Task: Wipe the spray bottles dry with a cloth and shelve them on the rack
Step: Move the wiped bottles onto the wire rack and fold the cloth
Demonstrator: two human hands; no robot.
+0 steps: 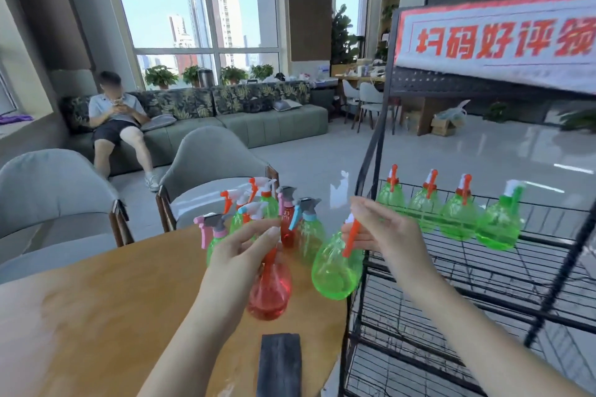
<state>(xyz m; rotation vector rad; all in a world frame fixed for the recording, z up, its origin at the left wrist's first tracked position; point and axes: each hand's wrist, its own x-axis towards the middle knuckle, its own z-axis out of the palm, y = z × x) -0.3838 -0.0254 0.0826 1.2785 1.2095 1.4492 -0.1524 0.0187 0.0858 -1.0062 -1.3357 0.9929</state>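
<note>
Over bench edge [96, 316], our right hand [383, 229] grips green bottle [337, 271], left hand [238, 251] red bottle [269, 293]; we seat green upright on rack [467, 255].

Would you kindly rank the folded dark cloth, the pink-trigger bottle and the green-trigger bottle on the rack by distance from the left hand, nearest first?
From the left hand, in the head view:
1. Pink-trigger bottle, just to its left on the table.
2. Dark cloth, below it at the table's near edge.
3. Green-trigger bottle, far right on the rack.
</note>
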